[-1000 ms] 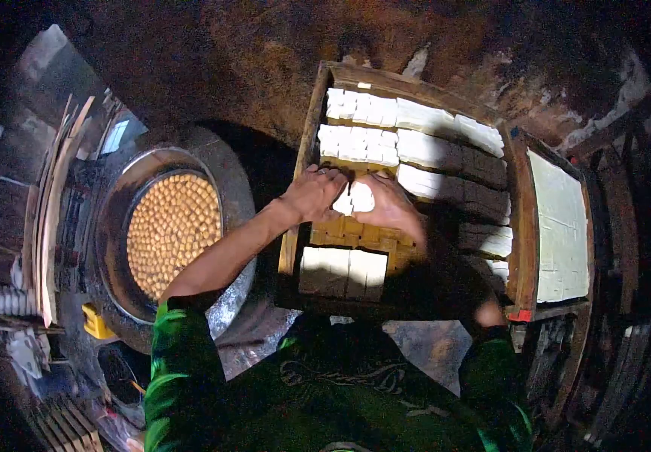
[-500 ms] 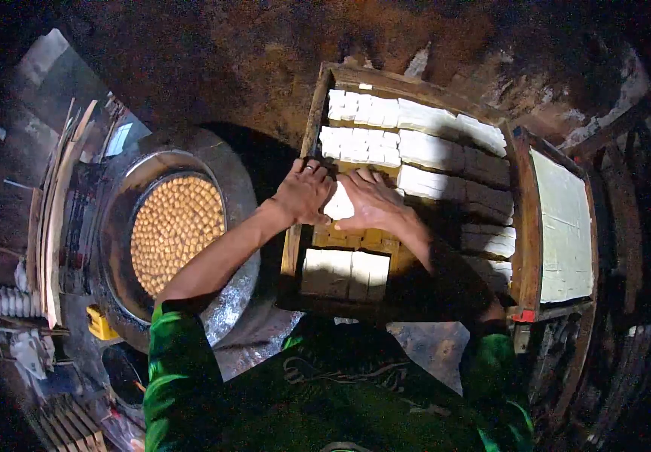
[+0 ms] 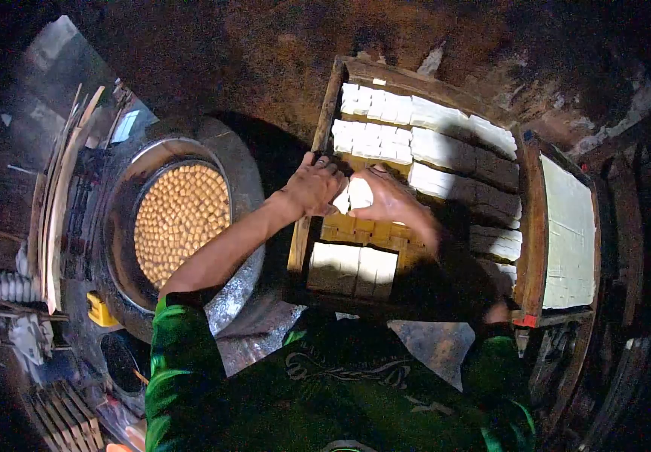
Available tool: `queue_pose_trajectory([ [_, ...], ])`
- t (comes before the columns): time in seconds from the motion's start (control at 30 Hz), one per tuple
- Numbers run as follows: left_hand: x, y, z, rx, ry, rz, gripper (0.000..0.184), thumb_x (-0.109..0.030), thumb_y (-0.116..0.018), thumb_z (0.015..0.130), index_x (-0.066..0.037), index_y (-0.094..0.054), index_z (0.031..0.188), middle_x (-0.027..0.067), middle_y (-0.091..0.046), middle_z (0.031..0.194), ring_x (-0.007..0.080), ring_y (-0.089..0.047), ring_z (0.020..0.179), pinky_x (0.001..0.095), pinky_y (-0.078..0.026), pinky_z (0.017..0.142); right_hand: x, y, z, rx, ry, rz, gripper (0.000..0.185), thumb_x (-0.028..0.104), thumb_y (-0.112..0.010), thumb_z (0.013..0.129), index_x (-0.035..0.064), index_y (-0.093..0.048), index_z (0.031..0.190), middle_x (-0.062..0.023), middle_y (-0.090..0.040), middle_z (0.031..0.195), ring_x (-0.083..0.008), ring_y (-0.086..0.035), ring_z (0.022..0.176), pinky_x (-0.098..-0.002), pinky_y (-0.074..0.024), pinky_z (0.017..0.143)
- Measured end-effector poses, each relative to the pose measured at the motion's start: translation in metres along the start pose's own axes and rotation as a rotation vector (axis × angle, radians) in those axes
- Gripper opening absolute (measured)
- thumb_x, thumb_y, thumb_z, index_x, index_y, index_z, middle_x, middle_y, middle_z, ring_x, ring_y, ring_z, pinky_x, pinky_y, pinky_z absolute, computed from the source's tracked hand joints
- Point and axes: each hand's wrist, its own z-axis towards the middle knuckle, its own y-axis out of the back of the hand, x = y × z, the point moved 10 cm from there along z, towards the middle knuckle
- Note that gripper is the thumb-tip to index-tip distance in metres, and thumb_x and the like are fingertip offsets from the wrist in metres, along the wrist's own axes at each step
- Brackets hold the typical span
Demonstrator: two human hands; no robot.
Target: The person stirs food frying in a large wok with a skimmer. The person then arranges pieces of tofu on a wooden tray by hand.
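Note:
White blocks (image 3: 371, 141) stand in rows inside a wooden tray (image 3: 532, 226) with a slatted yellow-brown bottom. At the tray's left side, my left hand (image 3: 316, 187) curls round the left part of a white piece (image 3: 360, 193). My right hand (image 3: 393, 202) has its fingers wrapped round the right part, and a dark gap shows between the two parts. Both palms hide much of what they hold. Nearer my body, a separate group of white blocks (image 3: 353, 260) lies in the tray, partly in shadow.
To the left, a large round pan (image 3: 118, 248) holds many small golden-brown pieces (image 3: 182, 222). A second wooden frame with a flat white slab (image 3: 569, 233) adjoins the tray on the right. Wooden strips (image 3: 62, 203) and a yellow container (image 3: 100, 309) are at the far left.
My right hand has gone from fingers spread over the white piece to curled round its right part. A gap has opened between the parts. The whole view has shifted slightly.

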Motion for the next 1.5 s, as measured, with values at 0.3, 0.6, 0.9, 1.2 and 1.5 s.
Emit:
queue_pose_trajectory([
  [0.3,-0.005,0.003,0.001,-0.209,-0.02,-0.003,0.07,-0.046,-0.076,0.068,-0.006,-0.054,0.121,0.0174,-0.054,0.124,0.0344,-0.048,0.118,0.0548,-0.032,0.098,0.029,0.016,-0.006,-0.206,0.197,-0.207,0.091,0.041,-0.085,0.055,-0.0042,-0.047,0.124,-0.0185,-0.057,0.116,-0.0385,-0.05,0.11,-0.0449,-0.0396,0.098],
  [0.6,-0.095,-0.01,-0.085,-0.19,-0.196,0.03,0.044,-0.023,-0.049,0.088,-0.004,-0.051,0.128,0.0166,-0.059,0.12,0.0283,-0.055,0.113,0.0466,-0.039,0.095,0.035,-0.015,-0.116,-0.012,-0.138,-0.125,0.06,0.014,-0.065,0.078,-0.0059,-0.043,0.13,-0.0225,-0.044,0.127,-0.0389,-0.041,0.12,-0.0443,-0.036,0.102],
  [0.9,-0.104,-0.013,-0.083,0.16,-0.048,-0.281,0.039,-0.013,-0.047,0.085,0.0,-0.054,0.121,0.0228,-0.057,0.119,0.0335,-0.06,0.106,0.0416,-0.052,0.088,0.038,-0.064,-0.143,-0.071,-0.341,-0.367,0.053,0.016,-0.06,0.082,-0.0033,-0.045,0.129,-0.0208,-0.049,0.125,-0.0385,-0.039,0.125,-0.0454,-0.0372,0.103],
  [1.2,-0.094,-0.036,-0.048,0.191,-0.328,-0.508,0.05,-0.009,-0.062,0.08,0.0,-0.047,0.127,0.0239,-0.055,0.114,0.038,-0.059,0.1,0.0444,-0.05,0.082,0.029,-0.041,-0.117,0.149,-0.217,0.092,0.049,0.02,-0.067,0.077,-0.0028,-0.053,0.119,-0.0228,-0.059,0.117,-0.0359,-0.055,0.112,-0.0416,-0.0432,0.096],
  [1.5,-0.09,-0.041,-0.046,0.334,-0.543,-0.371,0.064,-0.011,-0.063,0.078,-0.004,-0.036,0.137,0.0203,-0.056,0.119,0.0353,-0.055,0.11,0.0425,-0.047,0.088,0.023,-0.054,-0.099,0.338,-0.167,0.194,0.041,0.016,-0.069,0.076,-0.0025,-0.054,0.109,-0.0192,-0.063,0.102,-0.032,-0.062,0.098,-0.0402,-0.0495,0.085],
])
